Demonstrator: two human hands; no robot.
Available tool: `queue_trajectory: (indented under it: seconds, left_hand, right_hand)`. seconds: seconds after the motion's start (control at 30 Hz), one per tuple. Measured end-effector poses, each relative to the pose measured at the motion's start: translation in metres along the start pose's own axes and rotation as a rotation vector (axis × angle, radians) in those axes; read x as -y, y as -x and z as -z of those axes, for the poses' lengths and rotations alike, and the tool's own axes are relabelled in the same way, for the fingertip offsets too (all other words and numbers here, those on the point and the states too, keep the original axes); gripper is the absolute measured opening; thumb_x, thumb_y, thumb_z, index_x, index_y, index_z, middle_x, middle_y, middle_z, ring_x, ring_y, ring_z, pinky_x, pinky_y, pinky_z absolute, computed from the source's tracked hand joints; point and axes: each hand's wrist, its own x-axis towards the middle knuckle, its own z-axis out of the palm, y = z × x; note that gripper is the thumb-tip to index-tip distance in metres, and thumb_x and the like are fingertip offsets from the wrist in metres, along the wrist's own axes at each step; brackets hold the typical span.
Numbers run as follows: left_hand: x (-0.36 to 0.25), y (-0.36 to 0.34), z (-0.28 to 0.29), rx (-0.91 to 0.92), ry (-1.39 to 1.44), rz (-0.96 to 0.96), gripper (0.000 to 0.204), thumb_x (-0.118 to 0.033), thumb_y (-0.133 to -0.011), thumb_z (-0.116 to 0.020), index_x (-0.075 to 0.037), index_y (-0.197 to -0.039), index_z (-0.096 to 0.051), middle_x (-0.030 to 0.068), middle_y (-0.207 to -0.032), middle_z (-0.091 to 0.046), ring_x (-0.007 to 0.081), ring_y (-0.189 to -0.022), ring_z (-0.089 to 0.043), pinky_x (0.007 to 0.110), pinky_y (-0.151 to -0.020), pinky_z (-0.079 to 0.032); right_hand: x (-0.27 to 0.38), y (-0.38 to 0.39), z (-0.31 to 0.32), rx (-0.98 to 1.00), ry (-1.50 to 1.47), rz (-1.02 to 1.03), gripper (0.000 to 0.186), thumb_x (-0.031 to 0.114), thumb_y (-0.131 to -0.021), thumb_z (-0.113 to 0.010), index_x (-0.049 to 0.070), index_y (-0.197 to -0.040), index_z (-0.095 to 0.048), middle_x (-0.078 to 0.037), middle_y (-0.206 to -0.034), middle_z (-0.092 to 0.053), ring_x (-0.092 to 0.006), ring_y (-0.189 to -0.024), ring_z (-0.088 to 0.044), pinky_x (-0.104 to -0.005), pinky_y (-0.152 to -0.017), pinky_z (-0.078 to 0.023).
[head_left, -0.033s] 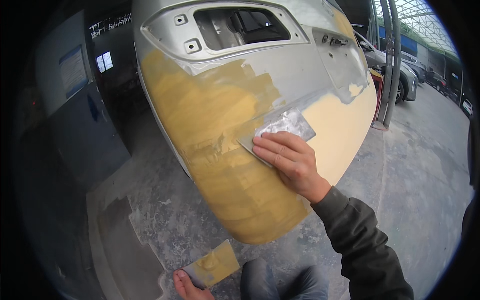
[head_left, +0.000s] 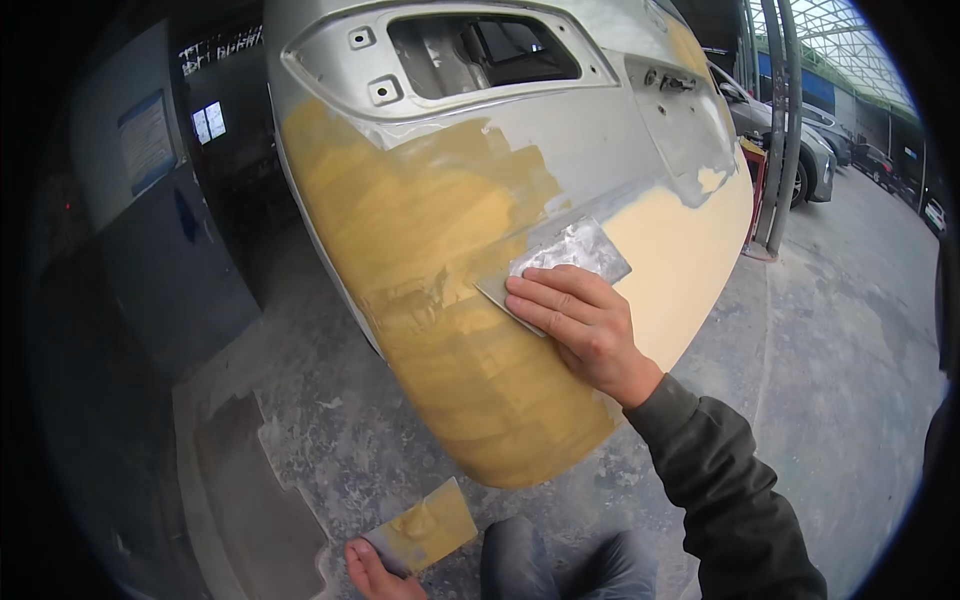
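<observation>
A silver car body panel fills the middle, partly coated with yellow-brown body filler and a paler cream patch. My right hand presses a flat metal spreader against the panel, fingers laid over its near side and the thumb hidden underneath. The blade lies along the crease between the filler and the bare metal. Low at the left, my left hand pinches a corner of a rectangular plate smeared with yellow filler, held apart from the panel.
The panel has a rectangular light opening near its top. Grey posts and a parked silver car stand at the right. A dark cabinet or door is at the left. My knees show below, above the stained concrete floor.
</observation>
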Motion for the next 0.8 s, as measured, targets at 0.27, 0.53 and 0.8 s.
queue_trajectory:
  seconds: [0.27, 0.53, 0.8]
  left_hand:
    - [0.002, -0.003, -0.002, 0.033, 0.084, -0.007, 0.037, -0.034, -0.113, -0.057, 0.000, -0.100, -0.064, 0.0078, -0.096, -0.064, 0.0189, -0.092, -0.059, 0.037, -0.081, -0.051]
    - [-0.007, -0.006, -0.008, 0.046, -0.012, -0.033, 0.038, -0.034, -0.113, -0.056, 0.002, -0.105, -0.067, 0.0100, -0.097, -0.067, 0.0201, -0.090, -0.060, 0.037, -0.079, -0.050]
    - [0.054, -0.029, 0.036, 0.225, -0.669, -0.774, 0.059, 0.008, -0.095, -0.073, 0.003, -0.151, -0.056, 0.0280, -0.111, -0.069, 0.0490, -0.094, -0.065, 0.052, -0.084, -0.055]
  right_hand:
    - [-0.003, -0.021, 0.007, -0.026, -0.063, -0.038, 0.036, -0.003, -0.081, -0.074, 0.007, -0.115, -0.079, -0.007, -0.120, -0.080, -0.0284, -0.110, -0.075, -0.0410, -0.092, -0.061]
    - [0.001, -0.024, 0.009, 0.002, -0.091, -0.064, 0.036, -0.005, -0.082, -0.071, 0.006, -0.116, -0.079, -0.009, -0.121, -0.080, -0.0298, -0.111, -0.075, -0.0425, -0.094, -0.061]
    - [0.008, -0.010, 0.021, 0.168, -0.132, -0.082, 0.032, 0.002, -0.083, -0.071, 0.010, -0.113, -0.080, -0.002, -0.117, -0.080, -0.0246, -0.110, -0.075, -0.0369, -0.087, -0.063]
